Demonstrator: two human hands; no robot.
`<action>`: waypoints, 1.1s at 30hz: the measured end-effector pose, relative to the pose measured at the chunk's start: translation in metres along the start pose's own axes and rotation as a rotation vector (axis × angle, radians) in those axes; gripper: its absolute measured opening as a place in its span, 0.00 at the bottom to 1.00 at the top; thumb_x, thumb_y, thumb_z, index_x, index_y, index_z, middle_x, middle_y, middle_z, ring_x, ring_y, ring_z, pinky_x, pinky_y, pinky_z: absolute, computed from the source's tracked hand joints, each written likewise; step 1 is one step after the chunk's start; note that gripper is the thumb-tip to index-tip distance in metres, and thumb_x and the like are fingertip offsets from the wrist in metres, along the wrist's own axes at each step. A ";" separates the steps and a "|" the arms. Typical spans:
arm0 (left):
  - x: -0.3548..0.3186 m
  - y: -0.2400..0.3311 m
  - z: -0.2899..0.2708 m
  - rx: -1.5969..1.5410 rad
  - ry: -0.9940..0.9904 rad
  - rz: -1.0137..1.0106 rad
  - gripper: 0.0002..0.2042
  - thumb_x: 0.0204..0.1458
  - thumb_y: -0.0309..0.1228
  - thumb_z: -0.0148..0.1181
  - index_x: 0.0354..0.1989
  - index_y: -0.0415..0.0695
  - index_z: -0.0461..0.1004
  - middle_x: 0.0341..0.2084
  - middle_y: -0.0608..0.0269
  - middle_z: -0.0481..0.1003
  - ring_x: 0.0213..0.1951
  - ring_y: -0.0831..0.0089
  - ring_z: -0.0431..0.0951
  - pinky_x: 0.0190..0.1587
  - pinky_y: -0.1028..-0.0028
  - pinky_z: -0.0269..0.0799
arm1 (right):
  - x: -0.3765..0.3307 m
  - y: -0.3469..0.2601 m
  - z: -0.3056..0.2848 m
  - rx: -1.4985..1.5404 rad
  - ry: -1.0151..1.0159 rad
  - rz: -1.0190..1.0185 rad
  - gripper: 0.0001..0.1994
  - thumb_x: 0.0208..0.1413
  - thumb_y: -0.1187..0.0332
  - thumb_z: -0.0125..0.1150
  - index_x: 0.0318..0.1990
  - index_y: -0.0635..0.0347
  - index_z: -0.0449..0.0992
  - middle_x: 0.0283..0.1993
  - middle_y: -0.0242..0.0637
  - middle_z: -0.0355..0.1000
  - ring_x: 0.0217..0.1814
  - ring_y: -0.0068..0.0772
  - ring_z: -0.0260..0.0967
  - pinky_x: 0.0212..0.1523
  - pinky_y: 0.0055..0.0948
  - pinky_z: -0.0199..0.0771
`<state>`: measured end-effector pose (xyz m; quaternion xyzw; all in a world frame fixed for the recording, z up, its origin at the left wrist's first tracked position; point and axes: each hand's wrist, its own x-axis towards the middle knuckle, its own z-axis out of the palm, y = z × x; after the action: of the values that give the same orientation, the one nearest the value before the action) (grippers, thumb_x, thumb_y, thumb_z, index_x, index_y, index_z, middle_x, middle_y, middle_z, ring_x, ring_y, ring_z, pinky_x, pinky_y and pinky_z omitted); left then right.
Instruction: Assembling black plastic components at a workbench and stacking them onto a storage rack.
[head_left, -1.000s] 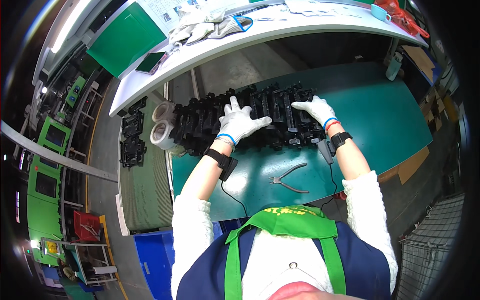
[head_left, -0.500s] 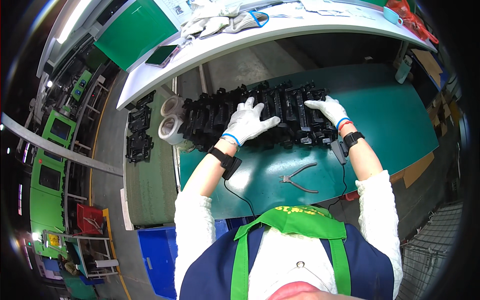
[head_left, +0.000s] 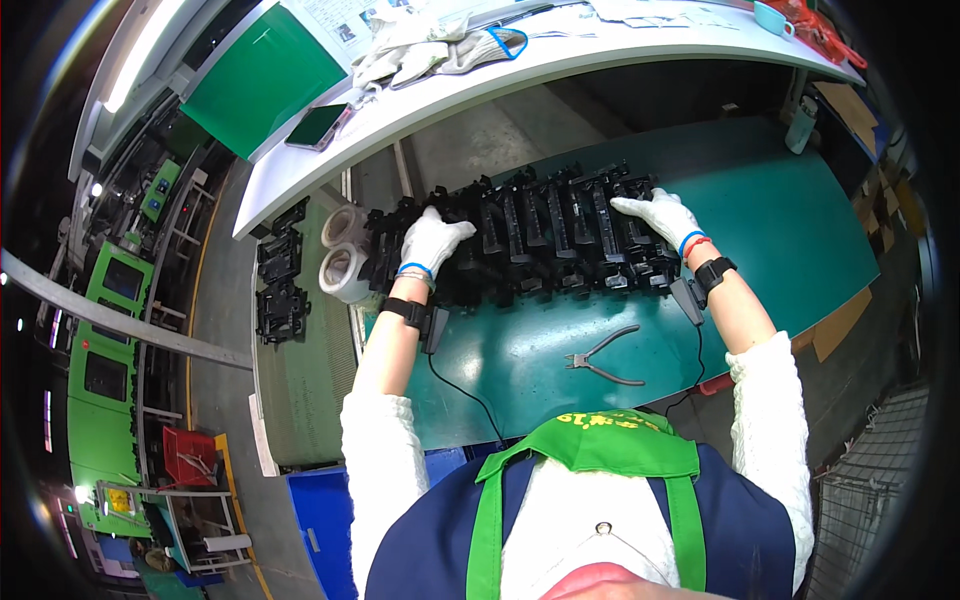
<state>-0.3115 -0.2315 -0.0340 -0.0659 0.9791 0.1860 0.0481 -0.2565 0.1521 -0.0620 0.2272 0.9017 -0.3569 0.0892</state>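
A long row of black plastic moulded parts [head_left: 540, 235] lies across the green bench mat [head_left: 780, 230]. My left hand [head_left: 430, 240], in a white glove, rests on the left end of the row with fingers closed over a part. At the right end my right hand [head_left: 655, 215], also gloved, lies flat on the parts with fingers spread. Both wrists carry black bands with thin cables. A pair of grey-handled cutting pliers [head_left: 605, 360] lies on the mat in front of the row, apart from both hands.
Two rolls of tape [head_left: 345, 255] sit just left of the row. More black parts [head_left: 280, 285] lie on a side surface at the left. A white shelf [head_left: 520, 65] overhead holds gloves, papers and a phone. A white bottle [head_left: 800, 125] stands at the mat's far right.
My left hand has slid left along the row, toward its left end. My right hand stays on the right end. The view has shifted slightly.
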 end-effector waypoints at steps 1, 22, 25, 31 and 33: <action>0.002 0.000 0.000 -0.002 -0.005 0.008 0.45 0.43 0.54 0.71 0.65 0.33 0.69 0.59 0.36 0.75 0.62 0.42 0.75 0.64 0.53 0.71 | 0.006 0.006 0.001 -0.001 0.006 0.008 0.57 0.47 0.33 0.72 0.74 0.71 0.59 0.75 0.59 0.61 0.78 0.52 0.59 0.76 0.37 0.57; 0.018 -0.003 0.081 -1.005 -0.321 -0.078 0.35 0.58 0.48 0.64 0.73 0.51 0.65 0.73 0.55 0.63 0.71 0.53 0.63 0.66 0.36 0.60 | 0.011 0.051 -0.021 0.478 -0.148 0.047 0.62 0.46 0.44 0.79 0.77 0.74 0.47 0.80 0.60 0.50 0.82 0.52 0.48 0.79 0.44 0.48; 0.012 0.007 0.063 -1.071 -0.459 -0.098 0.38 0.57 0.50 0.65 0.75 0.49 0.63 0.76 0.49 0.58 0.72 0.50 0.61 0.66 0.40 0.65 | 0.012 0.054 -0.025 0.504 -0.112 0.067 0.61 0.46 0.44 0.79 0.77 0.74 0.48 0.80 0.60 0.50 0.82 0.52 0.49 0.79 0.44 0.48; 0.020 0.010 0.051 -0.930 -0.631 -0.104 0.30 0.55 0.52 0.66 0.65 0.55 0.75 0.62 0.59 0.74 0.63 0.59 0.72 0.61 0.42 0.67 | 0.000 0.039 -0.015 0.495 -0.086 -0.009 0.49 0.49 0.43 0.76 0.67 0.75 0.65 0.73 0.56 0.63 0.76 0.47 0.60 0.75 0.37 0.57; 0.023 0.015 0.047 -0.911 -0.689 -0.120 0.28 0.55 0.52 0.66 0.64 0.57 0.76 0.58 0.62 0.77 0.61 0.61 0.74 0.61 0.43 0.67 | 0.006 0.047 -0.015 0.490 -0.066 -0.035 0.44 0.49 0.42 0.75 0.62 0.75 0.74 0.70 0.54 0.69 0.74 0.45 0.64 0.73 0.34 0.61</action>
<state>-0.3328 -0.2031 -0.0747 -0.0709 0.7223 0.5970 0.3417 -0.2397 0.1946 -0.0808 0.2147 0.7887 -0.5735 0.0548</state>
